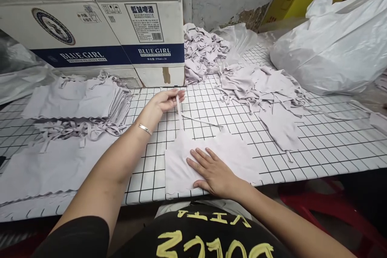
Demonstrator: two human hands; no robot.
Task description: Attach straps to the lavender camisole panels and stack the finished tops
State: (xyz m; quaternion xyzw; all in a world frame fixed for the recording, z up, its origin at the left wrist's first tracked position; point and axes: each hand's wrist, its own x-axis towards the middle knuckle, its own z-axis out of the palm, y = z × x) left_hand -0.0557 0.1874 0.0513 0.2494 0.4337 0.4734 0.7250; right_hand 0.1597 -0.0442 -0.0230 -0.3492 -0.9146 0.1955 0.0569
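A pale lilac strappy top (229, 155) lies flat on the grid-patterned table (320, 145) just in front of me. My right hand (213, 171) rests palm down on its lower part, fingers stretched out. My left hand (166, 100), with a silver bangle on the wrist, pinches one thin strap (179, 113) of the top and holds it stretched away from me. The other strap (201, 122) lies slack on the table.
A neat stack of the same tops (75, 98) lies at the left, with more flat cloth (45, 169) in front. A loose heap of tops (256, 84) sits at the right, behind it a big white plastic bag (335, 48). Blue Girl cardboard boxes (121, 28) stand at the back.
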